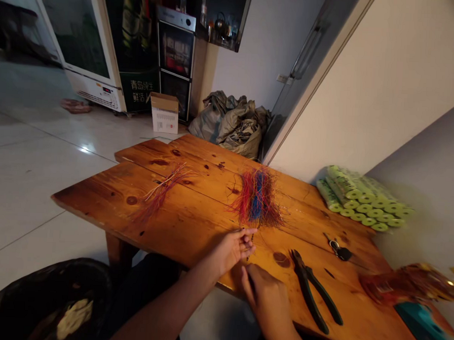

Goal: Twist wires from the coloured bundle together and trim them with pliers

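Near the front edge of the table, my left hand (232,249) has its fingers curled around a thin, dark-flecked wire (252,238). Just below and to the right, my right hand (268,291) is closed, thumb against the curled fingers; what sits inside it is hidden. Beyond my hands lies a thick pile of thin wires (259,194), red on the left, blue in the middle, reddish brown on the right. A smaller, looser bunch of wires (165,189) lies to the left. Pliers (312,291) with dark green handles rest beside my right hand, jaws pointing away.
The wooden table (205,224) also holds keys (340,251), a bottle of amber liquid (407,285) lying at right, and stacked green-wrapped rolls (362,197). A black bucket (98,295) stands at lower left. Sacks (233,122) and a carton (164,113) are behind.
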{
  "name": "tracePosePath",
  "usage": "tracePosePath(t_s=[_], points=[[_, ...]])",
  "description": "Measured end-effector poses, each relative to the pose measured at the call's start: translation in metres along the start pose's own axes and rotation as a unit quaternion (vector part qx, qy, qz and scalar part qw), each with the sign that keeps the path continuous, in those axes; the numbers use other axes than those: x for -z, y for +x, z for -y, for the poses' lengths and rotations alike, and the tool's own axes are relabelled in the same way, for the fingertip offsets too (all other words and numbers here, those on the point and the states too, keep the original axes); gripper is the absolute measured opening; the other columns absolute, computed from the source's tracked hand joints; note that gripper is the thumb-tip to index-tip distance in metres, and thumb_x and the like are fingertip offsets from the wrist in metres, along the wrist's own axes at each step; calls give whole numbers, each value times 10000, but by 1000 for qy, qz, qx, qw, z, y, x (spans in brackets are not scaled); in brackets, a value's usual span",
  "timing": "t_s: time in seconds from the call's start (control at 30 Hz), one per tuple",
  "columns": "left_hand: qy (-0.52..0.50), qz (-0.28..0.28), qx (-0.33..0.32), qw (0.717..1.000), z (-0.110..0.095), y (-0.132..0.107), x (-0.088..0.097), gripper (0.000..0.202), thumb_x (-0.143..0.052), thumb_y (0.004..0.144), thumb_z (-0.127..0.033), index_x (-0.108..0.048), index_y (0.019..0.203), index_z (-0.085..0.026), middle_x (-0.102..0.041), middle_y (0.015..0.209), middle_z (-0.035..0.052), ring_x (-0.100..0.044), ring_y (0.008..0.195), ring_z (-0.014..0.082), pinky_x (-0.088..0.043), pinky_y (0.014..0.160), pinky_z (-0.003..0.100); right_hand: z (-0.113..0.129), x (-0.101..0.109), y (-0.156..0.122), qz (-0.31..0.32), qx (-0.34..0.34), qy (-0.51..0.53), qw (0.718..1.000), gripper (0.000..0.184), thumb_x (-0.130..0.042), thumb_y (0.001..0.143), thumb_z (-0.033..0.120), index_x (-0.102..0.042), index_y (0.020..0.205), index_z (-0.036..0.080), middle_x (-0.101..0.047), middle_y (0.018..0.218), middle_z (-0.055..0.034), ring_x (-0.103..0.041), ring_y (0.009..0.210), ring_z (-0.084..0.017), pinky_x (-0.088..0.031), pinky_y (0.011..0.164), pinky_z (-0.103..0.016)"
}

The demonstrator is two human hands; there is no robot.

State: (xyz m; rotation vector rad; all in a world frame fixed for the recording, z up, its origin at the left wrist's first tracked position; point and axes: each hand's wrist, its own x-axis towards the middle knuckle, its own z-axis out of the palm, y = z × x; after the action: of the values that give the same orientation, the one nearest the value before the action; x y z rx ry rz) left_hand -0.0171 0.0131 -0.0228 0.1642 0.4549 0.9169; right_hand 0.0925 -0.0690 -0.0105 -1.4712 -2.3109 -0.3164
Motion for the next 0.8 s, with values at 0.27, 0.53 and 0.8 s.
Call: tracePosePath(t_s=[0.27,0.53,0.8], points=[[-50,37,24,998,-11,-3,-1,316,-312,924,-191,-532,722,-87,-253,467,-86,-208,314,4,-162,312,108,1,-1,-6,26,-73,129,989,347,-353,901,312,-508,617,188,-550,503,19,-542,438,-110,-337,472,-200],[-74,-9,-52,996,-14,-2,-3,528,-280,886,-506,-555,777,-68,-248,486,-83,-201,342,20,-155,304,127,15,-15,-5,41,-172,246,953,408,-372,874,400,-479,553,171,-390,460,48,-392,415,-79,-288,435,-184],[-84,-28,-177,980,-25,-11,-9,151,-592,800,-229,-566,781,-81,-248,506,-97,-212,360,2,-128,309,109,-16,-10,41,57,-237,262,934,485,-277,890,508,-557,659,185,-512,513,9,-517,510,-131,-354,525,-215]])
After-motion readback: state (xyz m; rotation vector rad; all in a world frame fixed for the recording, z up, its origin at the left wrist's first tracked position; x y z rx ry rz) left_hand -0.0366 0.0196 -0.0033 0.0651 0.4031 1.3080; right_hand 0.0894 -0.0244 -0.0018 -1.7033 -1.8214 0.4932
